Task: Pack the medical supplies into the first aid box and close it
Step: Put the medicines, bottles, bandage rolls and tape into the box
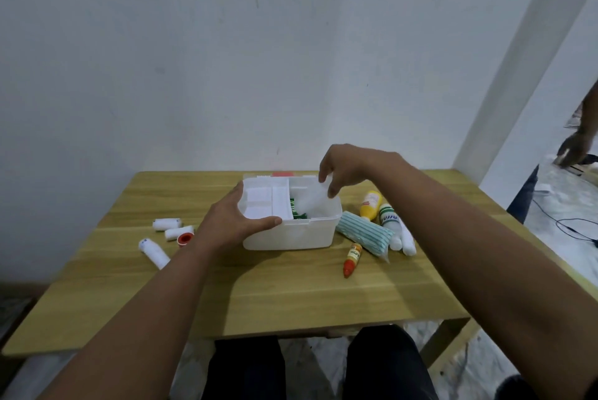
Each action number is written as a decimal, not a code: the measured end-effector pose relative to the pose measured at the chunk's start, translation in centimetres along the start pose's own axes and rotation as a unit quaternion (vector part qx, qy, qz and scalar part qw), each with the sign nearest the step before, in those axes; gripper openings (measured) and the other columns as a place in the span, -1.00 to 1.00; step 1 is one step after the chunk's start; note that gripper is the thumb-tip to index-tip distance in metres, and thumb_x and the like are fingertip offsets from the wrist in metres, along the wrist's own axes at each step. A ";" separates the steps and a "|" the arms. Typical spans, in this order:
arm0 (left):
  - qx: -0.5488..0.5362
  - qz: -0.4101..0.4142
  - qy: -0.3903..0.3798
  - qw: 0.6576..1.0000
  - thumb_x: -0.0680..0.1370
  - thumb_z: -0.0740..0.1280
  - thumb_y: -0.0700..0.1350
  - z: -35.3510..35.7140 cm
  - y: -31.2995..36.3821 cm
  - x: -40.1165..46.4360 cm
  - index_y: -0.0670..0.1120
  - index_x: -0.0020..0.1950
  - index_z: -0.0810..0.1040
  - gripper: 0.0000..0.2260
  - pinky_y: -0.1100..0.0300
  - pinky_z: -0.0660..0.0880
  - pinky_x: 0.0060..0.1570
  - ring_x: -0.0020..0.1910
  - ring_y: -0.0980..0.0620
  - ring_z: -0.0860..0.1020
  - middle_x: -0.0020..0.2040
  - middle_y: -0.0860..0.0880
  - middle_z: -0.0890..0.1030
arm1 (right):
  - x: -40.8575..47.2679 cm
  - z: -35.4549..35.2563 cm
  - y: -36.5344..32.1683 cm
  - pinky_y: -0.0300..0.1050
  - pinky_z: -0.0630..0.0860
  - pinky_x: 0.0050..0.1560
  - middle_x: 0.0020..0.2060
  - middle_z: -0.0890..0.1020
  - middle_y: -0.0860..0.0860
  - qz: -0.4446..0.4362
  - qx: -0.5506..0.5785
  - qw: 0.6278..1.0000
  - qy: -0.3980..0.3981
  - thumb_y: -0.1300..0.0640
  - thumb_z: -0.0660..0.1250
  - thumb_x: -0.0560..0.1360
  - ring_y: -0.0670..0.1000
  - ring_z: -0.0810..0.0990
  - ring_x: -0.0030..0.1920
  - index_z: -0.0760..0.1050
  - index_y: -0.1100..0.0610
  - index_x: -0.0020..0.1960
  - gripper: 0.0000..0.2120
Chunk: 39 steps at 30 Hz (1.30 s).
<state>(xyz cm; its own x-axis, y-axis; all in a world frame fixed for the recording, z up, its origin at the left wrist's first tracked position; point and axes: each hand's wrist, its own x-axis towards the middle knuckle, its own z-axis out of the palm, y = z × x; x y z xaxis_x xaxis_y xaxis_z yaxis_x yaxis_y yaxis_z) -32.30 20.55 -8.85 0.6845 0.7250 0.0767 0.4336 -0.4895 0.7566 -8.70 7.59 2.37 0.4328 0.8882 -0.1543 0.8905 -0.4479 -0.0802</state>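
A white first aid box (291, 234) stands open in the middle of the wooden table (275, 296). My left hand (233, 221) grips its front left rim, thumb along the edge. Above the box's right compartment, my right hand (343, 169) pinches a thin clear plastic packet (315, 202) that hangs into the box. A green packet (296, 210) lies inside, beside a white tray insert (268, 202). Left of the box lie white bandage rolls (166, 224) and a red tape roll (185, 238).
Right of the box lie a striped blue-white pack (364, 236), a yellow bottle (370, 205), a white bottle with green label (390, 216) and an orange tube (352, 259). Another person's hand (574, 147) shows at the far right. A black cable (576, 228) lies on the floor.
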 end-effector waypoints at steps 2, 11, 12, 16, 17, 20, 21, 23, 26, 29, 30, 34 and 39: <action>0.002 0.001 -0.001 1.000 0.24 0.54 0.41 0.1 0.0 0.0 0.04 0.67 0.09 0.15 -0.03 0.36 0.40 0.53 -0.08 0.30 0.61 0.01 0.29 | 0.6 1.3 -0.8 0.00 0.55 0.21 0.22 0.62 0.02 -0.004 0.001 1.000 0.003 0.05 0.65 0.34 0.08 0.58 0.21 0.67 0.02 0.22 -0.53; 0.017 0.009 -0.002 1.000 0.27 0.53 0.39 0.3 -0.1 0.2 0.04 0.67 0.09 0.12 -0.05 0.45 0.32 0.51 -0.12 0.33 0.61 -0.02 0.30 | 1.9 5.7 -4.0 -0.02 0.57 0.22 0.20 0.65 0.04 -0.024 0.114 0.992 0.056 0.14 0.63 0.36 0.06 0.61 0.21 0.63 0.11 0.26 -0.51; 0.015 0.009 -0.004 1.000 0.27 0.53 0.38 0.3 -0.2 0.2 0.04 0.67 0.09 0.12 -0.04 0.45 0.31 0.50 -0.12 0.34 0.61 -0.02 0.30 | 2.0 5.8 -4.2 -0.02 0.58 0.19 0.19 0.65 0.04 -0.019 0.126 0.990 0.061 0.15 0.63 0.36 0.06 0.62 0.18 0.63 0.12 0.26 -0.51; 0.010 0.006 -0.008 1.000 0.23 0.52 0.43 0.4 -0.3 0.3 0.05 0.67 0.09 0.16 -0.07 0.44 0.34 0.51 -0.11 0.33 0.61 0.00 0.29 | 2.1 6.2 -4.2 0.06 0.72 -0.06 0.05 0.63 0.08 0.031 0.223 0.972 0.063 0.26 0.52 0.43 0.13 0.71 -0.07 0.62 0.14 0.15 -0.70; 0.010 0.004 -0.010 1.000 0.22 0.52 0.44 0.3 -0.4 0.4 0.05 0.67 0.09 0.16 -0.08 0.43 0.34 0.51 -0.12 0.33 0.61 0.00 0.29 | 2.0 6.1 -4.3 0.09 0.72 -0.11 -0.01 0.62 0.08 0.044 0.251 0.964 0.074 0.28 0.45 0.47 0.16 0.72 -0.10 0.61 0.15 0.11 -0.78; 0.016 0.000 -0.013 1.000 0.19 0.49 0.47 0.3 -0.3 0.4 0.05 0.67 0.08 0.19 -0.09 0.44 0.34 0.51 -0.13 0.33 0.61 0.00 0.29 | 2.2 6.3 -4.9 0.14 0.72 -0.15 -0.06 0.62 0.06 0.069 0.325 0.935 0.123 0.19 0.36 0.52 0.19 0.72 -0.10 0.58 0.15 0.06 -0.86; 0.017 -0.001 -0.014 1.000 0.17 0.47 0.49 0.3 -0.2 0.4 0.05 0.67 0.09 0.20 -0.08 0.44 0.33 0.50 -0.13 0.33 0.61 0.00 0.29 | 2.2 6.5 -5.2 0.14 0.72 -0.16 -0.06 0.61 0.03 0.074 0.345 0.927 0.130 0.13 0.38 0.52 0.17 0.71 -0.10 0.57 0.14 0.06 -0.86; 0.020 0.001 -0.012 1.000 0.18 0.47 0.49 0.3 -0.1 0.4 0.04 0.67 0.09 0.20 -0.08 0.45 0.31 0.49 -0.12 0.35 0.60 -0.01 0.31 | 2.4 6.9 -5.6 0.09 0.72 -0.14 -0.06 0.61 -0.05 0.072 0.361 0.919 0.140 -0.02 0.45 0.50 0.11 0.69 -0.11 0.55 0.09 0.05 -0.77; 0.020 0.004 -0.006 1.000 0.22 0.49 0.45 0.3 0.1 0.3 0.04 0.67 0.09 0.16 -0.05 0.45 0.31 0.49 -0.12 0.35 0.60 -0.02 0.30 | 2.6 7.5 -6.0 -0.09 0.51 -0.08 -0.01 0.57 -0.07 0.052 0.349 0.921 0.166 -0.06 0.48 0.50 -0.01 0.57 -0.01 0.56 0.10 0.13 -0.69; 0.022 0.006 0.000 1.000 0.28 0.52 0.39 0.4 0.1 0.3 0.04 0.67 0.09 0.11 -0.02 0.44 0.29 0.49 -0.11 0.34 0.60 -0.02 0.30 | 3.0 8.0 -6.6 -0.16 0.40 -0.03 0.07 0.56 -0.01 0.045 0.344 0.920 0.182 -0.02 0.50 0.49 -0.01 0.54 0.08 0.57 0.11 0.20 -0.65; 0.022 0.007 -0.002 1.000 0.27 0.52 0.39 0.4 0.1 0.3 0.05 0.67 0.09 0.10 -0.01 0.46 0.25 0.48 -0.11 0.35 0.60 -0.01 0.31 | 3.2 8.1 -6.8 -0.17 0.40 -0.01 0.13 0.58 0.03 0.044 0.341 0.921 0.185 -0.02 0.50 0.49 -0.01 0.55 0.10 0.58 0.10 0.21 -0.64; 0.016 0.008 -0.002 1.000 0.30 0.53 0.34 0.5 0.1 0.3 0.05 0.67 0.09 0.07 0.01 0.47 0.22 0.46 -0.11 0.37 0.58 -0.02 0.33 | 3.5 8.6 -7.6 -0.13 0.50 0.13 0.30 0.51 0.09 0.041 0.316 0.931 0.179 -0.02 0.50 0.49 0.05 0.60 0.17 0.60 0.04 0.31 -0.59; 0.016 0.005 -0.001 1.000 0.30 0.54 0.35 0.5 0.0 0.4 0.03 0.67 0.10 0.08 -0.03 0.45 0.29 0.49 -0.12 0.36 0.60 -0.02 0.31 | 3.1 8.8 -7.8 -0.08 0.49 0.28 0.37 0.40 0.12 0.048 0.288 0.941 0.170 -0.03 0.47 0.53 0.12 0.60 0.22 0.54 0.06 0.40 -0.53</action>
<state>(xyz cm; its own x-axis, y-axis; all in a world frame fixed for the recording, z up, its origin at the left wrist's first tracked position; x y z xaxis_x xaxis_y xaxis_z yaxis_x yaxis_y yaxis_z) -31.72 20.62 -9.08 0.6896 0.7194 0.0832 0.4454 -0.5119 0.7346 -15.56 12.93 -6.12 0.6139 0.7789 0.1284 0.6642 -0.4218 -0.6171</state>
